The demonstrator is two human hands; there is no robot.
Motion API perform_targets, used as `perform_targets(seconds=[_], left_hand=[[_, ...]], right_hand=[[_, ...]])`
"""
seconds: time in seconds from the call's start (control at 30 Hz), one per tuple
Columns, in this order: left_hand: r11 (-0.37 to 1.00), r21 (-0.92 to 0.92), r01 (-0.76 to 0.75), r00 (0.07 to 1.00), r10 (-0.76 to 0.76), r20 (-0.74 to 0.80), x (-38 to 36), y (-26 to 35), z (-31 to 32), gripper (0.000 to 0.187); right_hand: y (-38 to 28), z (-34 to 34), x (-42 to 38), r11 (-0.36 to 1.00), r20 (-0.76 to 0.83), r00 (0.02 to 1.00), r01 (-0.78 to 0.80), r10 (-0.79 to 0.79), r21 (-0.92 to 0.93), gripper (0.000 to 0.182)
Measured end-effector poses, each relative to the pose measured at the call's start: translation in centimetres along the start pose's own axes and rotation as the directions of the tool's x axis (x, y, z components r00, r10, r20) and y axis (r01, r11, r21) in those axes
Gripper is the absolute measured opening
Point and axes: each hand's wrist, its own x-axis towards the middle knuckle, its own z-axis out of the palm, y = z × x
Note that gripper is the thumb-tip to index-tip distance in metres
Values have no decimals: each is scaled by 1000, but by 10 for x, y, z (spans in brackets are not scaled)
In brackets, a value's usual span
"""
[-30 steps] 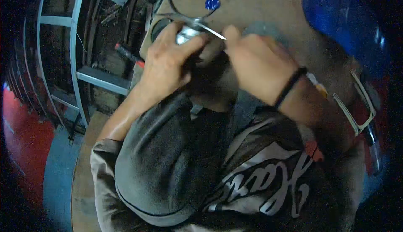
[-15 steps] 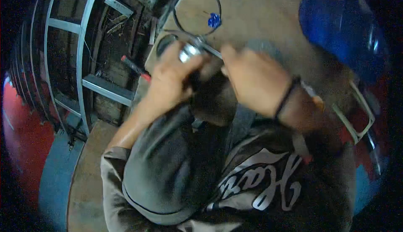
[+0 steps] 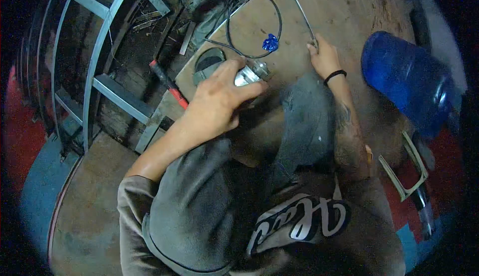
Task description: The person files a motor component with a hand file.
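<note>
My left hand [image 3: 217,94] is closed around a power tool with a silver metal head [image 3: 246,77], which looks like an angle grinder. Most of its body is hidden under my fingers and in shadow. A short metal spindle [image 3: 260,68] sticks out of the head toward the right. Farther right, my right hand [image 3: 327,59] pinches the near end of a thin metal rod [image 3: 300,10], which runs away toward the top edge. Between the hands, beyond the tool, a black cord [image 3: 280,19] lies in a loop with a crumpled blue piece [image 3: 270,42] at it.
A red-and-black handled tool [image 3: 168,84] lies at the board's left edge. A welded metal frame [image 3: 95,71] stands left over a dark gap. To the right are a blue plastic container [image 3: 404,76] and a pale bracket-like piece [image 3: 416,168]. A dark sandal [image 3: 209,61] shows beside my left hand.
My right hand has moved away from the tool's head, up and to the right, and now has the rod out on that side. My left hand still grips the tool.
</note>
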Motion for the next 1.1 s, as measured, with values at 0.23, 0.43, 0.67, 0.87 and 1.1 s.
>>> perform_targets(seconds=[0.23,0.43,0.67,0.87,1.1], left_hand=[[999,5,-47,999,47,-1,1,-2,0,59],[1000,-14,-4,1000,5,23,3,-4,-1,57],[1000,-26,7,1000,-6,8,6,-2,-8,53],[993,-119,22,999,-27,-35,0,-4,-10,50],[994,-98,-57,978,36,-206,0,-11,-6,52]], right_hand=[[26,48,8,981,3,984,-178,179,-71,35],[-57,-32,-25,875,-139,933,359,-331,325,46],[-97,-49,-34,383,5,756,326,-654,865,39],[-104,-39,-29,331,108,782,131,-614,934,39],[-108,-35,-24,446,160,815,131,-557,885,32]])
